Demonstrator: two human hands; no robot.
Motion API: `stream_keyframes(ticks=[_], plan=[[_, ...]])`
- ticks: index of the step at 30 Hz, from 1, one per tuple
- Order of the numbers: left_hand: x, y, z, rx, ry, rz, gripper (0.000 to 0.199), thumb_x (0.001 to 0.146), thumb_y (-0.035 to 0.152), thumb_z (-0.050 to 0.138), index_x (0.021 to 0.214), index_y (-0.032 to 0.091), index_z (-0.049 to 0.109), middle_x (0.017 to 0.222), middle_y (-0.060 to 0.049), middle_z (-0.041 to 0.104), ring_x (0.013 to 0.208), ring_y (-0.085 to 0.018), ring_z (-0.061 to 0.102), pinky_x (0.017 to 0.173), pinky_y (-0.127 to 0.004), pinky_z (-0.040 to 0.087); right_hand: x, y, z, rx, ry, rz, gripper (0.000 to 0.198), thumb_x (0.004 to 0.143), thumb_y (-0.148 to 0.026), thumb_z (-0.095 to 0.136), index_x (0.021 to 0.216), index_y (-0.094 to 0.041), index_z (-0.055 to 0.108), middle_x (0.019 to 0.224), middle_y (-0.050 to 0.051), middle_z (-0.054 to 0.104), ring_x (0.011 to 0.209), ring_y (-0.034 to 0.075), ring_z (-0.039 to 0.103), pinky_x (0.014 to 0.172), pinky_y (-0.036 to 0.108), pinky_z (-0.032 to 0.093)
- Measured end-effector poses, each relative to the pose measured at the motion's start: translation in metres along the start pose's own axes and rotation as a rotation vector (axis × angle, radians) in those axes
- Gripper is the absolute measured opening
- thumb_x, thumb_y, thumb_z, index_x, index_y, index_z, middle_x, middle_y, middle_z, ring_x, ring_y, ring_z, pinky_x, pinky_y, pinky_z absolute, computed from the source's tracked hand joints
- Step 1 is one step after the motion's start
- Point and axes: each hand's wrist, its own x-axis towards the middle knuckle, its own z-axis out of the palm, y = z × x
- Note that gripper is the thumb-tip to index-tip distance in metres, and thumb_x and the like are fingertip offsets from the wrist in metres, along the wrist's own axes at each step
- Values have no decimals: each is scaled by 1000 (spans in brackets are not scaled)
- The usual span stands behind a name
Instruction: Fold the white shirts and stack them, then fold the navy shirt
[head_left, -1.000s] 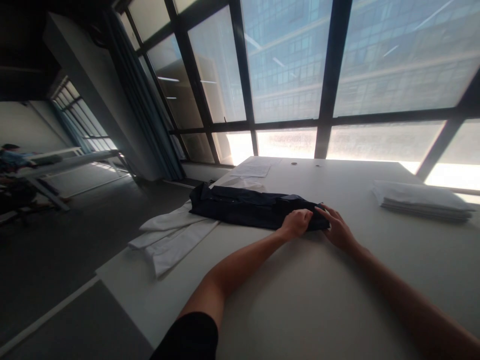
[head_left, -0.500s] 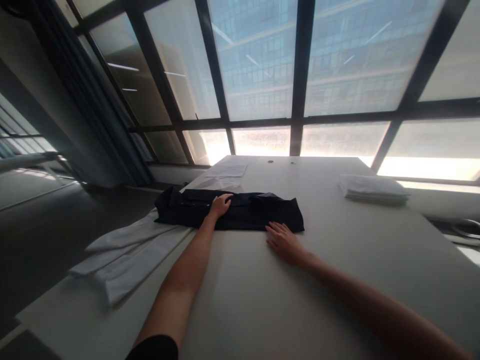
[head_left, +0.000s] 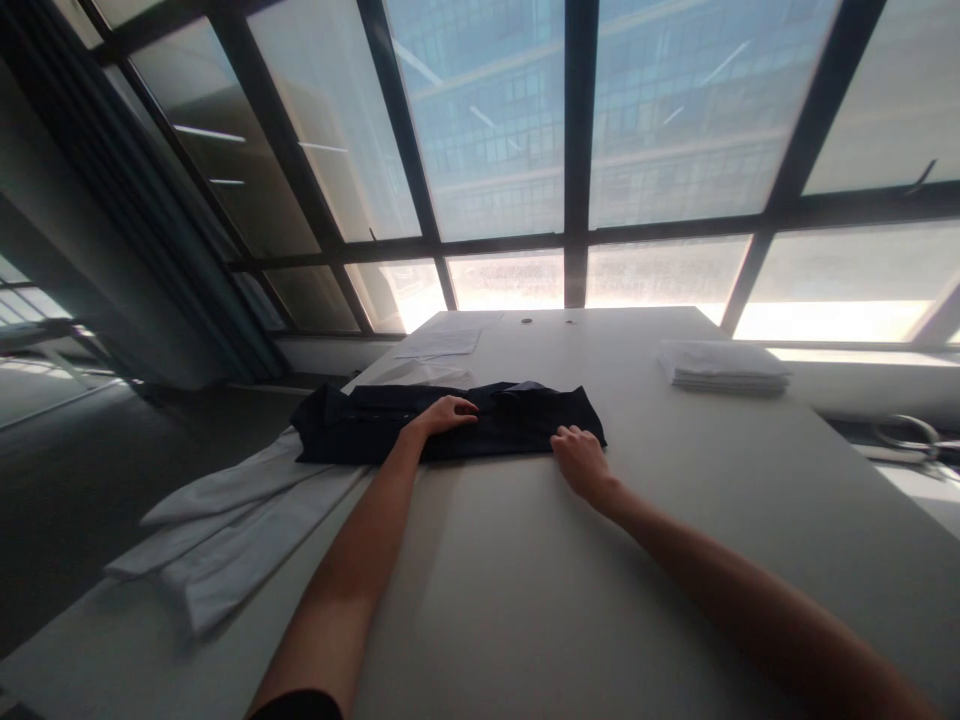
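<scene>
A dark navy shirt (head_left: 517,435), folded into a long flat strip with small buttons along its left part, lies across the white table. My left hand (head_left: 444,412) rests on top of the shirt near its middle, the thumb and fingers apart. At the near edge, close to the shirt's right end, my right hand (head_left: 583,462) has its fingers curled on the cloth. The fingertips of that hand are partly hidden. White cloth (head_left: 262,535) spreads from under the shirt's left end towards the table's left edge.
A stack of folded white cloth (head_left: 726,368) sits on the right of the white table (head_left: 480,620). Behind the shirt are a thin clear sheet (head_left: 424,373) and white paper (head_left: 439,343). Large windows (head_left: 480,120) stand beyond, and a dark curtain (head_left: 142,200) hangs at left.
My left hand has slid a little right along the shirt. My right hand has moved up and right, and its flat fingers have curled at the shirt's edge. The view has shifted slightly.
</scene>
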Motion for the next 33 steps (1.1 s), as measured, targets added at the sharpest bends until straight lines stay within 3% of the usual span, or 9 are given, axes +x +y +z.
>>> stream_keyframes(ticks=[5, 9, 12, 14, 17, 22, 25, 29, 33], plan=[[-3, 35, -11, -61, -196, 70, 45, 80, 36, 74, 123, 23, 71, 119, -3, 74, 111, -23, 67, 94, -27, 50, 6, 59, 7, -48, 38, 256, 37, 93, -4, 40, 92, -13, 76, 99, 20, 71, 98, 29, 63, 81, 39, 47], [-5, 52, -15, -36, -136, 146, 40, 84, 30, 70, 124, 25, 70, 121, -2, 73, 108, -20, 69, 91, -24, 51, 3, 126, 20, 47, 91, 522, 41, 95, -6, 35, 102, -8, 75, 104, 25, 69, 102, 31, 64, 85, 40, 48], [-5, 53, -18, -17, -108, 123, 41, 82, 26, 71, 123, 27, 70, 124, 0, 72, 111, -19, 68, 94, -23, 50, -1, 150, 30, 101, 114, 582, 43, 95, -8, 34, 112, -7, 73, 114, 25, 67, 107, 29, 63, 91, 37, 47], [-5, 48, -17, -9, -129, 111, 42, 81, 25, 71, 123, 28, 70, 128, 1, 69, 119, -20, 64, 102, -25, 45, -2, 143, 35, 86, 155, 557, 43, 94, -9, 36, 122, -7, 69, 126, 25, 63, 112, 30, 62, 95, 38, 46], [-3, 31, -11, 60, -134, 159, 45, 84, 24, 68, 128, 28, 67, 139, -1, 62, 131, -20, 55, 113, -28, 35, -1, 106, 38, 59, 213, 506, 45, 96, -19, 41, 136, -8, 59, 142, 27, 51, 125, 36, 53, 99, 47, 44], [-10, -1, 18, 223, -58, 155, 51, 95, 36, 58, 145, 35, 51, 159, -1, 38, 150, -24, 27, 121, -42, 21, -1, 26, 36, 198, 82, 312, 54, 100, -37, 44, 148, -11, 47, 154, 25, 40, 138, 39, 39, 107, 54, 35], [-17, -10, 34, 309, 28, 144, 48, 100, 40, 48, 149, 38, 46, 161, 0, 34, 152, -26, 21, 122, -50, 14, -4, -3, 35, 283, 33, 150, 57, 101, -44, 44, 151, -17, 44, 159, 21, 35, 145, 36, 32, 114, 51, 27], [-27, -6, 44, 409, 5, 89, 51, 104, 40, 37, 155, 38, 35, 165, 1, 26, 153, -28, 18, 120, -57, 15, -3, -10, 36, 311, -62, 51, 62, 102, -51, 39, 153, -17, 41, 162, 20, 30, 150, 36, 21, 118, 51, 18], [-42, 14, 49, 498, -91, 27, 55, 106, 39, 23, 161, 32, 21, 168, 0, 13, 154, -32, 7, 118, -63, 14, 2, 9, 38, 297, -89, 28, 66, 102, -49, 35, 155, -9, 38, 163, 21, 25, 152, 32, 18, 121, 45, 16]])
